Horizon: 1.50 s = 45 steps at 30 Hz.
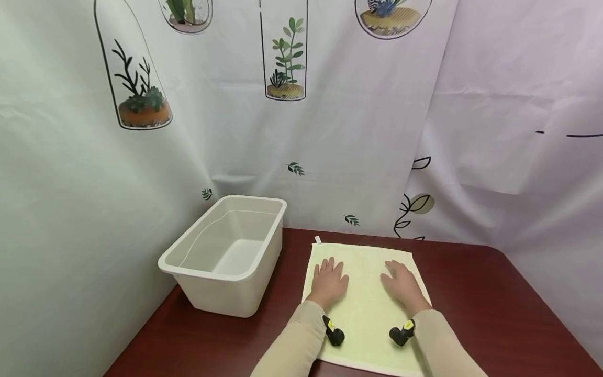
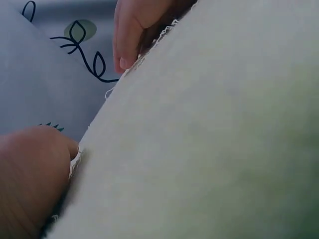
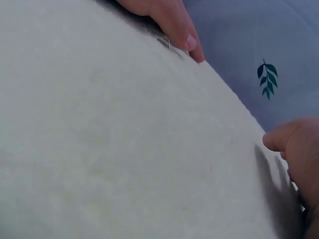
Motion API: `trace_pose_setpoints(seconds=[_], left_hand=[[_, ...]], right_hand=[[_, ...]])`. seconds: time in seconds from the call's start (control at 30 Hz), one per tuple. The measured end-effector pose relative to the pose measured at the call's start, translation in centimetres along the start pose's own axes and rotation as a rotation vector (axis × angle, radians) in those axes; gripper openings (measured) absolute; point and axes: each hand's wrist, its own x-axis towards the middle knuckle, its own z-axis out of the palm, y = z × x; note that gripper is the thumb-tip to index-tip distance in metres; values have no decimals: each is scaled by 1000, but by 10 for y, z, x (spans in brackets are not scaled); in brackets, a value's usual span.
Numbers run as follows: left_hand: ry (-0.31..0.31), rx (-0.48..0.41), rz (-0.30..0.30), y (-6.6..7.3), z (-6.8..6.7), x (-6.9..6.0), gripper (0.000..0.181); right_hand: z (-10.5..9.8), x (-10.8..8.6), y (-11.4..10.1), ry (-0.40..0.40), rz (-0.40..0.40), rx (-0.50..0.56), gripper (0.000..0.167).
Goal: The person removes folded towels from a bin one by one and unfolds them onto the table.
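A pale yellow towel (image 1: 365, 293) lies spread flat on the table, a small white tag (image 1: 317, 240) at its far left corner. My left hand (image 1: 328, 283) rests on its left half, fingers spread and straight. On the right half rests my right hand (image 1: 402, 285), its fingers extended and pointing up and leftward. Bare towel lies between the two hands. In the left wrist view, the towel (image 2: 199, 124) fills most of the picture, with my left hand (image 2: 35, 174) at lower left. My right hand (image 3: 299, 159) shows at the right edge of the right wrist view.
A deep white plastic tub (image 1: 226, 283) stands left of the towel, with nothing visible inside. The dark red table (image 1: 509, 314) extends to the right. Behind it hangs a white curtain (image 1: 339, 141) printed with plants. Each wrist carries a small black device (image 1: 334, 335).
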Motion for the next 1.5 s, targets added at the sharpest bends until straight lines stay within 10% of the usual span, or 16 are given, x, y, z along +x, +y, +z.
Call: trace_pose_setpoints(seconds=[0.27, 0.8, 1.5], left_hand=[[43, 95, -14, -18, 11, 5, 59], [-90, 9, -109, -16, -21, 23, 93], [19, 128, -122, -30, 10, 44, 84]], right_hand=[[-4, -8, 14, -14, -20, -261, 76], [-9, 9, 12, -88, 44, -275, 87], [-14, 20, 19, -109, 40, -282, 97]])
